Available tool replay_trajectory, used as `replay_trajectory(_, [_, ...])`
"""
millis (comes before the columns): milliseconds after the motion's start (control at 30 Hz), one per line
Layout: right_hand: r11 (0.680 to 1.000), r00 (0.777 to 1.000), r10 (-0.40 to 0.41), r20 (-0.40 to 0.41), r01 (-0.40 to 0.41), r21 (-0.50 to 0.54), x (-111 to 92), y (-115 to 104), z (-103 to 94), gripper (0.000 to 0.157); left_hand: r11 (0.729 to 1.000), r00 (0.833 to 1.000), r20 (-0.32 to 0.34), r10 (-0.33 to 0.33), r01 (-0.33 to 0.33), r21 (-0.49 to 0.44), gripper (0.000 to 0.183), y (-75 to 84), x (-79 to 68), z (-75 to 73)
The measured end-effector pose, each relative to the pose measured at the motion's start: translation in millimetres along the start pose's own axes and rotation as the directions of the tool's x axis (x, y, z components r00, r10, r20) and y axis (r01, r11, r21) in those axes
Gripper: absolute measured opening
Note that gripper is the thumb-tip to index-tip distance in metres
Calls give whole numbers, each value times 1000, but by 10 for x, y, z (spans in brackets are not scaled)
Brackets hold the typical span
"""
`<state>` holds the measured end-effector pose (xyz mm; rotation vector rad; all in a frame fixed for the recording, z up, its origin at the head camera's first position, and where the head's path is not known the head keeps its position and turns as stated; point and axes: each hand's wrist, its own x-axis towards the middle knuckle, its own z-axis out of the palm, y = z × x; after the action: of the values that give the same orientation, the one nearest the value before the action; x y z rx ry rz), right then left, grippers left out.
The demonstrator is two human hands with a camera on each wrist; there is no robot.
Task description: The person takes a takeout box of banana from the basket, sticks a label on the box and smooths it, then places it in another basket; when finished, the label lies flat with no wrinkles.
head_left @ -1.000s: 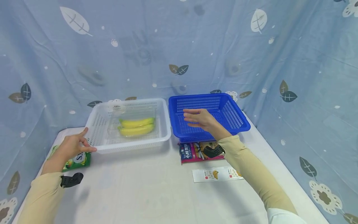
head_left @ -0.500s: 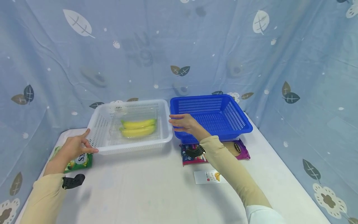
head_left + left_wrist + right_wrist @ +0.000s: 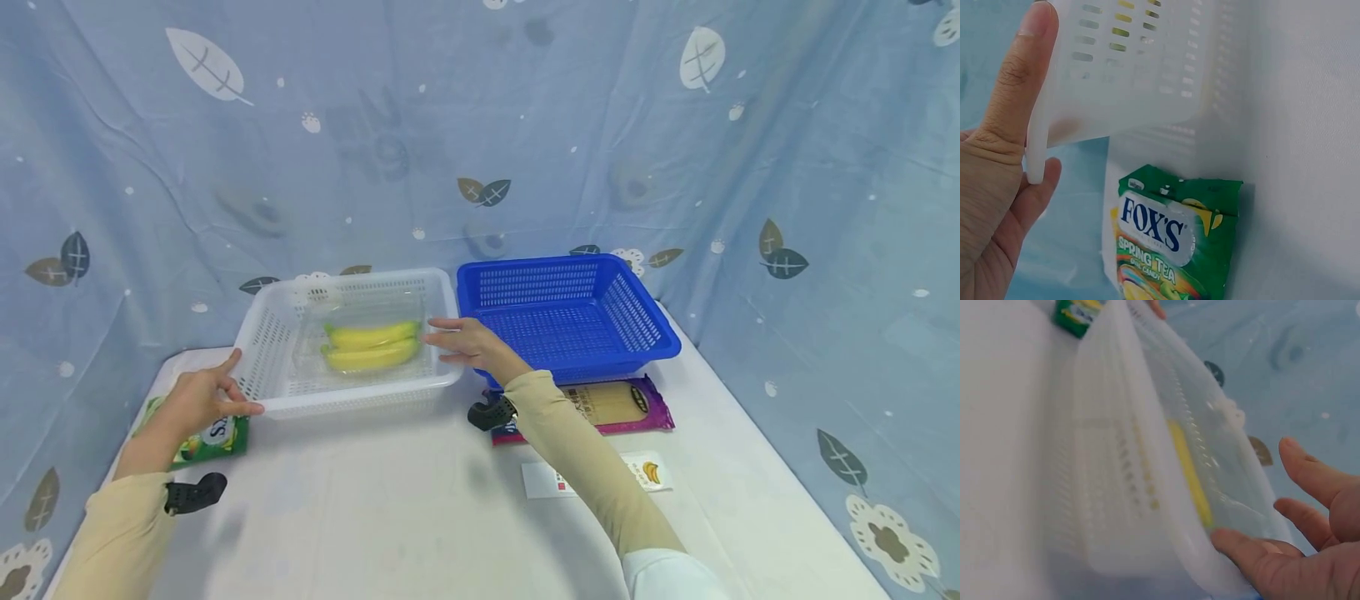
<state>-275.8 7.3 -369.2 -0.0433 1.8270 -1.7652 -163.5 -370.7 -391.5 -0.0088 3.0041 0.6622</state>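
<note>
A white plastic basket (image 3: 352,397) stands at the back left. In it lie two bananas (image 3: 371,356) under a clear plastic cover or tray. My left hand (image 3: 197,400) grips the front left corner of its rim, thumb on one side and fingers on the other, as the left wrist view shows. At the opposite end, my right hand (image 3: 476,343) reaches over the right rim with extended, spread fingers, fingertips beside the bananas in the head view. The right wrist view has those fingers (image 3: 1241,550) right at the rim.
A blue basket (image 3: 570,321) stands to the right. Before it lie a purple-edged packet (image 3: 626,406) and a white strip with banana pictures (image 3: 540,481), partly hidden by the right arm. A green Fox's candy bag (image 3: 1175,231) lies below the left hand. Patterned curtains enclose the table.
My right hand has moved left, from over the blue basket to the white basket's right rim. The left hand has stayed at its corner.
</note>
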Motion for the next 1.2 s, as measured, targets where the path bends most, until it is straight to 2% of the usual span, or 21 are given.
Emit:
replay_trajectory(233, [994, 1000, 8, -10, -9, -107, 126, 116, 228, 78, 1000, 1000, -12, 1, -1, 4, 32, 2, 0, 16])
replay_trajectory(533, [996, 992, -84, -94, 80, -44, 271, 221, 473, 93, 1000, 1000, -24, 11, -10, 9, 34, -29, -10, 31])
replay_trajectory(767, [981, 975, -164, -151, 146, -125, 364, 272, 516, 100, 1000, 999, -31, 18, -17, 17, 40, -24, 1, 27])
replay_trajectory(967, [965, 959, -214, -186, 178, -193, 421, 309, 539, 103, 1000, 1000, -19, 2, -2, -5, 34, 4, -12, 27])
replay_trajectory(1100, [969, 959, -208, -193, 175, -176, 468, 319, 539, 103, 1000, 1000, -8, -8, 8, -27, 36, 0, -20, 25])
replay_trajectory(1200, [981, 970, -168, -174, 148, -126, 491, 300, 531, 101, 1000, 1000, -22, 6, -7, -14, 38, -8, -16, 23])
